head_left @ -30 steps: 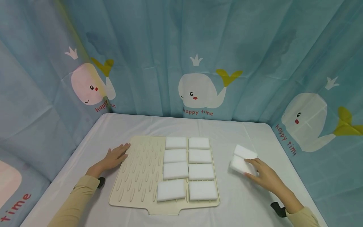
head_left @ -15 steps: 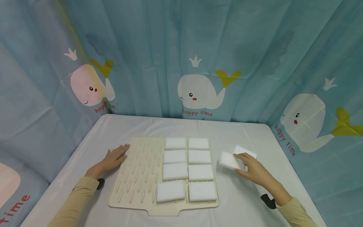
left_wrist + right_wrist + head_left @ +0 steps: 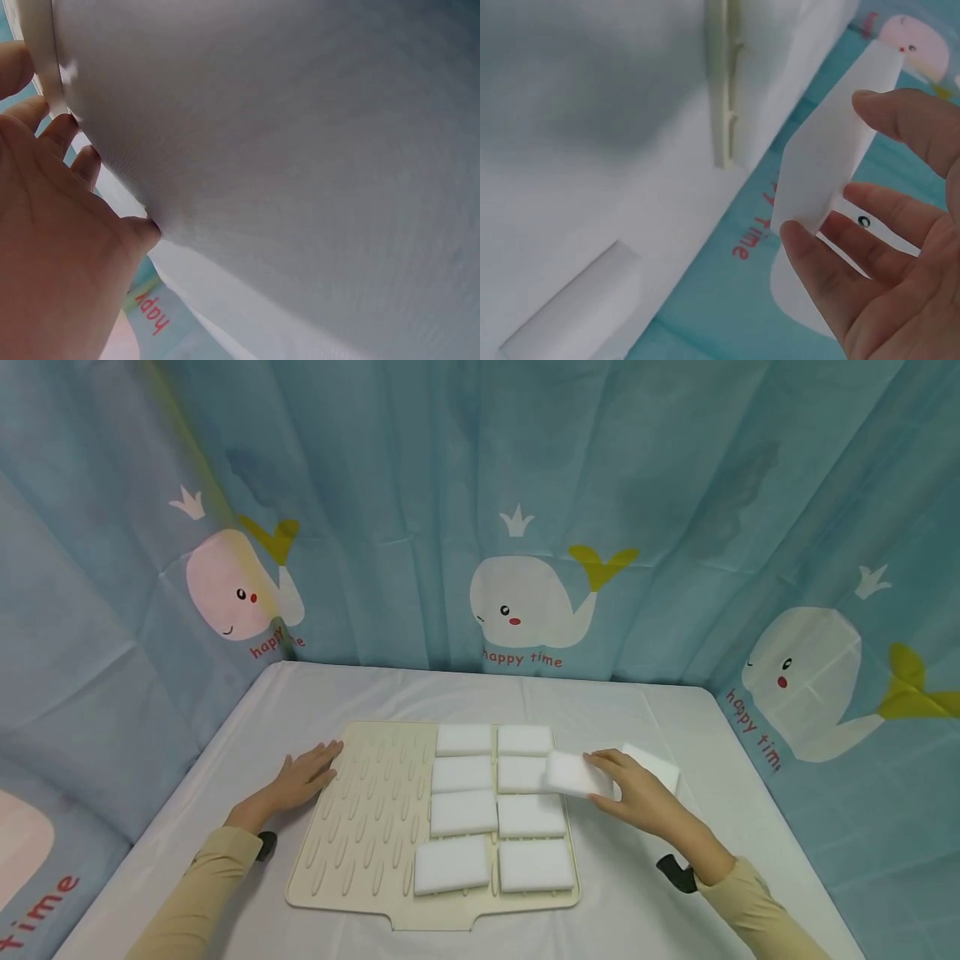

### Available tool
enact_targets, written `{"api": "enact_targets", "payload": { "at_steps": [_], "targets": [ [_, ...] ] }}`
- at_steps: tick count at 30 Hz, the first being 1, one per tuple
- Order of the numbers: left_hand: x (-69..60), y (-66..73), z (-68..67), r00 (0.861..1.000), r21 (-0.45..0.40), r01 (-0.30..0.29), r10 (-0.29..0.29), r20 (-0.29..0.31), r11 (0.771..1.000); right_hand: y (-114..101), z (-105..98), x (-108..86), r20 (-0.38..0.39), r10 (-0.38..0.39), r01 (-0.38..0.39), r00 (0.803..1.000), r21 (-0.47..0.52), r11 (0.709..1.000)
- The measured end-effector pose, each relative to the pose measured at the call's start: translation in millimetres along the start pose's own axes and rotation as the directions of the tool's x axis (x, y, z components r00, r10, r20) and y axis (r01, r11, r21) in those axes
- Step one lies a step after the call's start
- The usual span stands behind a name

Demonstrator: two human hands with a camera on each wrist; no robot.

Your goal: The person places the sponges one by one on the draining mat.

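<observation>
My right hand (image 3: pixel 641 797) pinches a white sponge block (image 3: pixel 573 774) between thumb and fingers. It holds the sponge over the right edge of a cream ridged board (image 3: pixel 337 860), partly covering a sponge there. In the right wrist view the held sponge (image 3: pixel 829 142) is seen edge-on, gripped by thumb and fingertips. Two columns of white sponges (image 3: pixel 463 814) lie on the right half of the board. My left hand (image 3: pixel 302 777) rests by the board's upper left edge, fingers extended and touching it. The left wrist view shows those fingertips (image 3: pixel 86 161) against the edge.
Another white sponge (image 3: pixel 654 766) lies on the table to the right, partly behind my right hand. A white cloth (image 3: pixel 600 902) covers the table. Blue curtains (image 3: pixel 420 510) with whale prints stand along the back and sides. The board's tab (image 3: pixel 432 920) points toward me.
My right hand has lifted the sponge from beside the other one on the right and carried it left to the board's edge. My left hand stays in place.
</observation>
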State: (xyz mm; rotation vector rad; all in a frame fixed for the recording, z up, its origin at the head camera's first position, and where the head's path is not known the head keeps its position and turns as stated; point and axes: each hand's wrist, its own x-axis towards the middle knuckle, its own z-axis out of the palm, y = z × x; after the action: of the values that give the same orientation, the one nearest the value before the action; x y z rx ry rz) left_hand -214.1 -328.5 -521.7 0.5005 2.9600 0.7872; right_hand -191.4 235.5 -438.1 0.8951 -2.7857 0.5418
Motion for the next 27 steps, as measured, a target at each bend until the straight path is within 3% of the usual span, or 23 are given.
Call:
{"api": "enact_targets", "payload": {
  "at_steps": [14,27],
  "targets": [
    [1.2,-3.8,2.2,1.0,0.009,0.01,-0.01,0.008,1.0,-27.0,18.6,26.4,-0.011,-0.082,0.081,0.997,-0.108,0.991],
    [0.8,-5.7,1.5,1.0,0.008,0.021,-0.021,0.017,1.0,-49.5,40.0,55.4,0.031,-0.136,0.138,0.99,-0.091,0.986]
  ]
}}
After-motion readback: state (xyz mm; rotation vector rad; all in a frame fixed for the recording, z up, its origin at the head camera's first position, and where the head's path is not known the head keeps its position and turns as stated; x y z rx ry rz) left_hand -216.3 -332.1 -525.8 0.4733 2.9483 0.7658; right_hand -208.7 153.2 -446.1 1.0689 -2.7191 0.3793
